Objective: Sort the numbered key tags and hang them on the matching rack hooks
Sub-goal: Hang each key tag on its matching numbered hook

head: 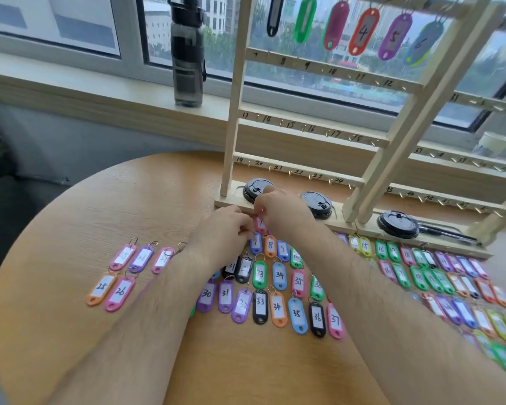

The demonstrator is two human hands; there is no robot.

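Note:
Several coloured numbered key tags lie in rows on the round wooden table [70,217]. My right hand [278,209] pinches a pink tag marked 7 [260,223] at its ring end, just in front of the rack's base. My left hand [225,232] has its curled fingers at the same pink tag; its fingertips also reach the blue tag 7 [256,242]. The wooden rack [313,124] stands behind, its bars numbered by hook. Tags hang from the top bar, among them the red tag 4 [362,32], the purple tag 5 [394,36] and tag 6 [422,43].
A dark water bottle [187,51] stands on the window sill at the back left. Black cup lids [316,204] sit in the rack's base. A second rack [479,159] continues to the right. A paper cup [492,144] stands on the sill at the far right.

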